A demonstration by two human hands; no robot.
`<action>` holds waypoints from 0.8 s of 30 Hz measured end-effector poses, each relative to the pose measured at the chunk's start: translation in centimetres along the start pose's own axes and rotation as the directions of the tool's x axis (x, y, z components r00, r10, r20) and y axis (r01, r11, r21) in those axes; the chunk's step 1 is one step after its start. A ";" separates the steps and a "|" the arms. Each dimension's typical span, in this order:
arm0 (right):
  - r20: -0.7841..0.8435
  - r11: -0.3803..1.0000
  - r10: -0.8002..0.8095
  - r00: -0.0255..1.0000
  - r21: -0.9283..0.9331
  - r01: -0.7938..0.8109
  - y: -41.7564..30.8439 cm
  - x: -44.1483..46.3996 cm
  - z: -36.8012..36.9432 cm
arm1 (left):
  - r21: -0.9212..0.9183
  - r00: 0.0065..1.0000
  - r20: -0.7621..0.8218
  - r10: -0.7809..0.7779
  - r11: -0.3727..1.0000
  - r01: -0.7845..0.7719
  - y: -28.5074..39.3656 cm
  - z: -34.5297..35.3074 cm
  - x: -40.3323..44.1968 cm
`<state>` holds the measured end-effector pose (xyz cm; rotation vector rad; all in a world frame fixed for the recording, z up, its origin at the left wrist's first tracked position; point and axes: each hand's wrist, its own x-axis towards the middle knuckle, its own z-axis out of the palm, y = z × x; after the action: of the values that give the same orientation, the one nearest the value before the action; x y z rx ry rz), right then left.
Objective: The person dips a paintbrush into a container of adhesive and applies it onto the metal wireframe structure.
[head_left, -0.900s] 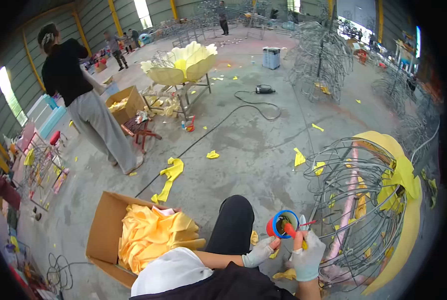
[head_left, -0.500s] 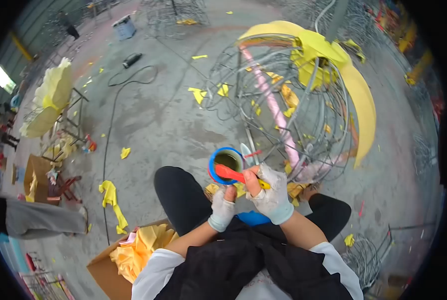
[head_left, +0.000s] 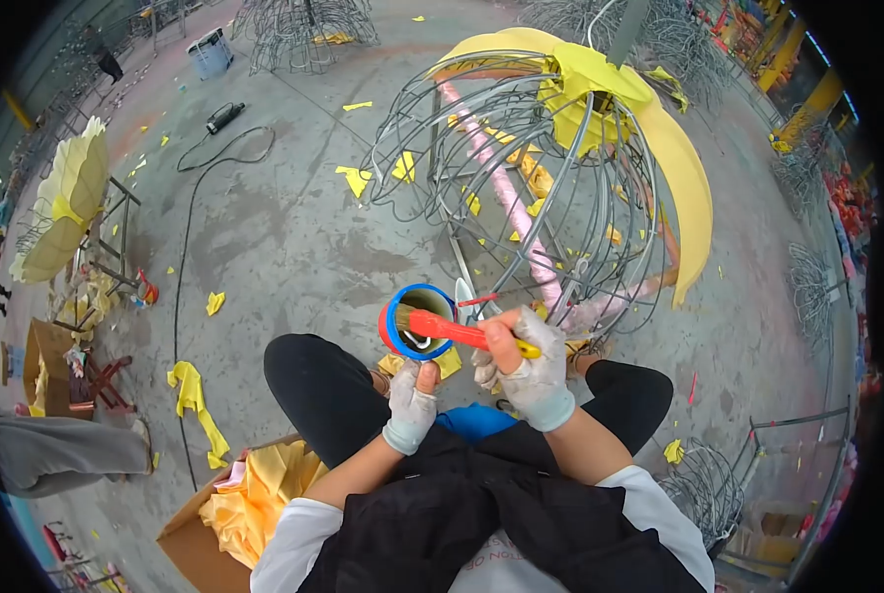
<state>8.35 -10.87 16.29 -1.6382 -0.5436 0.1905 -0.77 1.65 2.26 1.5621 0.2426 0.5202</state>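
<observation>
Your left hand (head_left: 407,410) holds the cup (head_left: 386,332); your right hand (head_left: 539,383) has its fingers closed around the brush (head_left: 452,329), bristles at the cup's mouth. Beyond the cup, rightward, yellow cloth (head_left: 600,77) partly covers the wire frame (head_left: 502,188); most wires are bare.

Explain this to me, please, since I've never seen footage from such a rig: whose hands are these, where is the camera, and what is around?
There is no robot here. One camera, worn on a person's head, looks down past their lap. The left hand steadies a tub; the right hand holds a red brush, its bristles at the tub's mouth. Both wear pale gloves with the thumb tips bare. On the grey floor stands a wire frame with yellow material on it. Yellow scraps lie about, and a cardboard box holds yellow-orange fabric.
</observation>
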 end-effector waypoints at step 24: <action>-0.464 0.654 0.681 0.566 0.733 -0.186 19.1 -9.2 -4.4 | -0.568 0.995 -0.049 -0.093 0.821 0.049 5.9 -2.1 1.5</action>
<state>6.74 -19.95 -3.31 -1.0180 0.5680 0.0829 -1.34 3.77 8.27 0.9461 0.1786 0.5325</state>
